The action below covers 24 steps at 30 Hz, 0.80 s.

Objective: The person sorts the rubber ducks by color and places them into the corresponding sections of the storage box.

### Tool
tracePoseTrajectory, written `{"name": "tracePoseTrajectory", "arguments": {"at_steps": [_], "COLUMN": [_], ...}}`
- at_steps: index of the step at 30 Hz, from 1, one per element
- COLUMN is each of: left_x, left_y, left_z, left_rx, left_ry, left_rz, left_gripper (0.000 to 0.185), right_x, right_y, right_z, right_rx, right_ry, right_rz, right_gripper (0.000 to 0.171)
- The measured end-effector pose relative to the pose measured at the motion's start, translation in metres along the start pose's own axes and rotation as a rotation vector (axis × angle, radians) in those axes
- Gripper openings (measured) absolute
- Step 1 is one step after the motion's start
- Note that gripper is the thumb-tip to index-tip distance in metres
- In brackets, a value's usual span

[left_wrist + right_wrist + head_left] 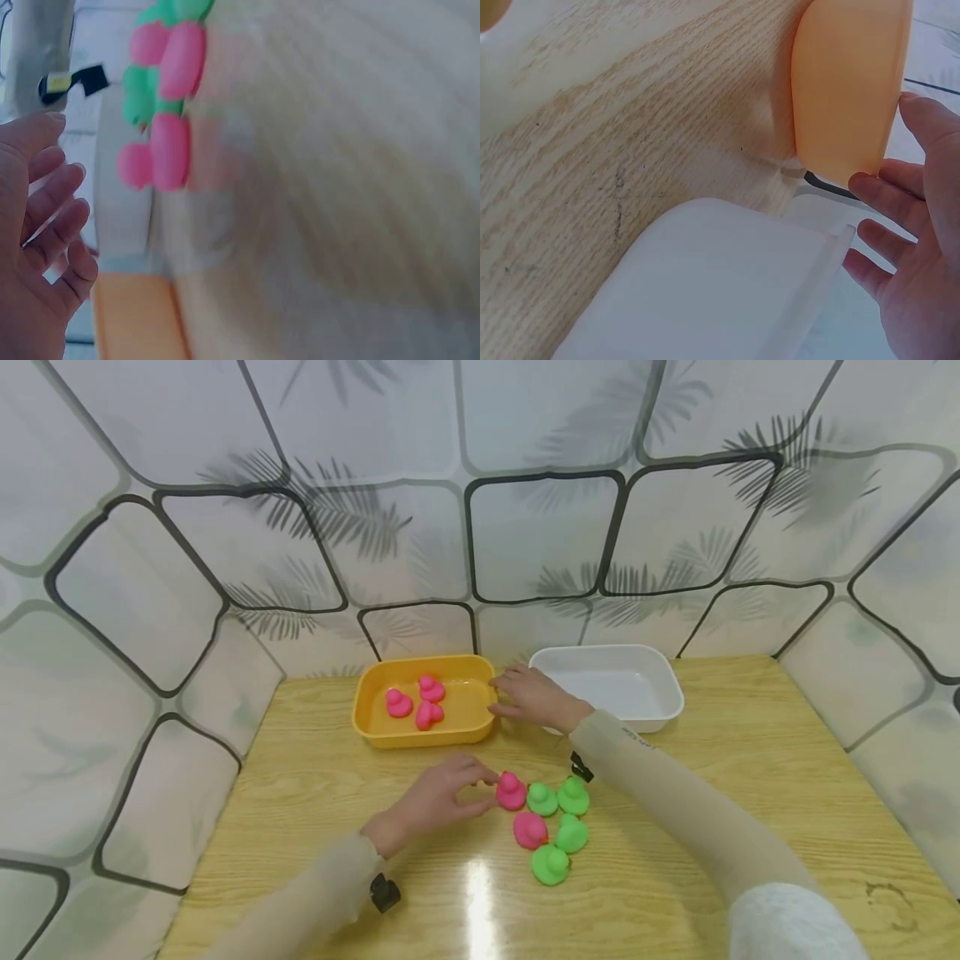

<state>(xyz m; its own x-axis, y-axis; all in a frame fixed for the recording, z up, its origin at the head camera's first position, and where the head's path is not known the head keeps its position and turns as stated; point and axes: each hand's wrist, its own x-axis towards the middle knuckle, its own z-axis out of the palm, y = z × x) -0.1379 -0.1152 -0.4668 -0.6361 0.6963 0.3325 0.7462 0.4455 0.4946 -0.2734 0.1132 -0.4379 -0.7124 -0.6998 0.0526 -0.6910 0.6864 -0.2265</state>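
Observation:
My left hand reaches over the table with thumb and fingers parted, its fingertips beside a pink toy duck. In the left wrist view that hand holds nothing, and a gap shows between it and the pink duck. A second pink duck sits among several green ducks. My right hand is at the right end of the yellow-orange tray, fingers spread, fingertips right at its rim. No duck is in that hand. Three pink ducks lie in the tray.
A white tray stands at the back right, close under the right wrist. The wooden table meets a patterned wall behind the trays. Black clips hang at both sleeves.

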Motion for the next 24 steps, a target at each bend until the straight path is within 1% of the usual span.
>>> {"name": "tracePoseTrajectory", "arguments": {"at_steps": [3,6,9,11,14,17,19,24], "left_x": [-0.002,-0.003,-0.004,-0.005,-0.004,-0.003,-0.002,0.001], "left_y": [0.006,0.011,0.014,0.016,0.018,0.019,0.020,0.021], "left_z": [0.010,0.019,0.026,0.031,0.037,0.042,0.044,0.048], "left_rx": [-0.030,-0.064,-0.075,-0.075,-0.051,-0.027,-0.019,-0.016], "left_ry": [-0.042,-0.090,-0.126,-0.135,-0.131,-0.120,-0.125,-0.169], "left_rz": [0.012,0.000,-0.004,0.001,0.024,0.049,0.057,0.036], "left_gripper": [0.026,0.028,0.031,0.034,0.033,0.033,0.033,0.033], "right_x": [0.000,0.000,0.000,0.001,0.001,0.001,0.000,-0.001], "right_y": [0.000,0.001,0.002,0.003,0.003,0.004,0.005,0.005], "right_z": [0.000,0.000,0.002,0.003,0.005,0.007,0.008,0.008], "right_rx": [0.006,0.013,0.006,0.005,0.005,0.010,0.016,0.009], "right_ry": [-0.003,-0.006,-0.008,-0.009,-0.007,0.003,0.015,0.054], "right_rz": [0.004,0.007,0.005,0.004,0.007,0.007,0.002,-0.017], "right_gripper": [0.054,0.054,0.054,0.054,0.054,0.053,0.052,0.048]}}
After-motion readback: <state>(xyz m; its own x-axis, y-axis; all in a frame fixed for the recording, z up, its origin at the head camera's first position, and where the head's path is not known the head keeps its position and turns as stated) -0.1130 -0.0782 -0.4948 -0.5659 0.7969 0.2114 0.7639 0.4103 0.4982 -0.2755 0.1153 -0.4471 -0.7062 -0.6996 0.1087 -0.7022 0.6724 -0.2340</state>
